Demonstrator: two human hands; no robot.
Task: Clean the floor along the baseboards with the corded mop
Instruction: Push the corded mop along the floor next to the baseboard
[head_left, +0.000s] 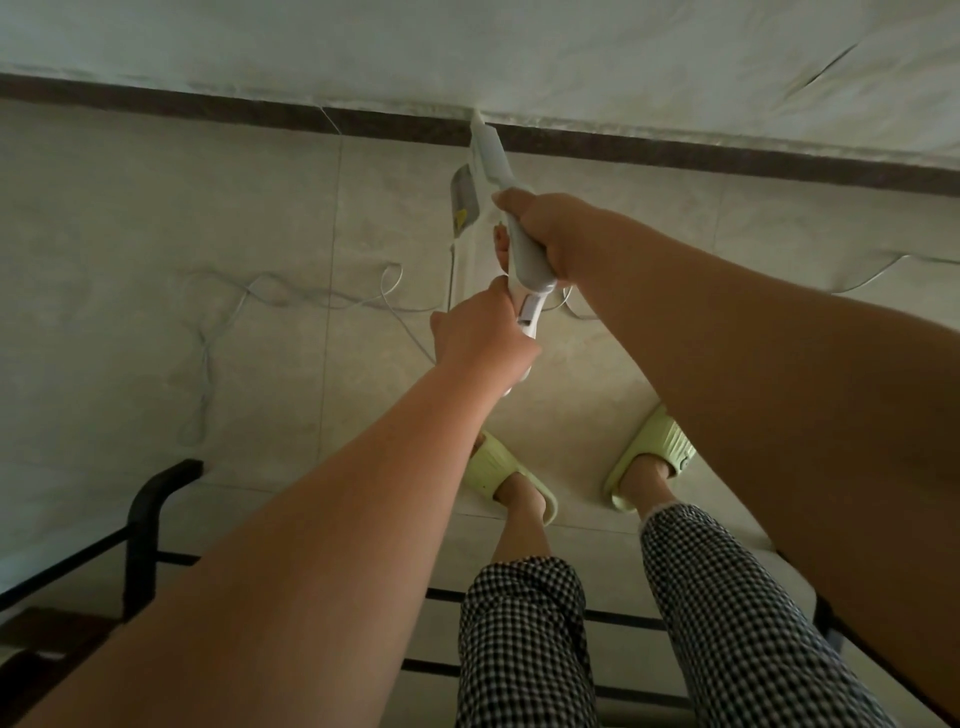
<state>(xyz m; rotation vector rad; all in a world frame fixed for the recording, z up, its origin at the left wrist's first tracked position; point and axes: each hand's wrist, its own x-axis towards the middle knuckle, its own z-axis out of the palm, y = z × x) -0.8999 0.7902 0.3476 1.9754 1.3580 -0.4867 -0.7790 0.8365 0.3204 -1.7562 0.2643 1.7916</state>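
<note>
The white corded mop (487, 156) stands upright in front of me, seen from above, its handle pointing toward the dark baseboard (208, 106). My right hand (545, 228) grips the upper grey handle. My left hand (480, 332) grips the handle's lower end just below it. The mop's body with a grey tank (464, 195) shows to the left of the handle; its head on the floor is hidden beneath my hands. The white cord (249, 296) lies in loose loops on the pale tile floor to the left.
A white wall (519, 47) rises behind the baseboard. My feet in green slippers (649, 457) stand on the tiles just behind the mop. A black metal frame (145, 519) sits at lower left, and black bars run under my legs. Another cord stretch (878, 267) lies at right.
</note>
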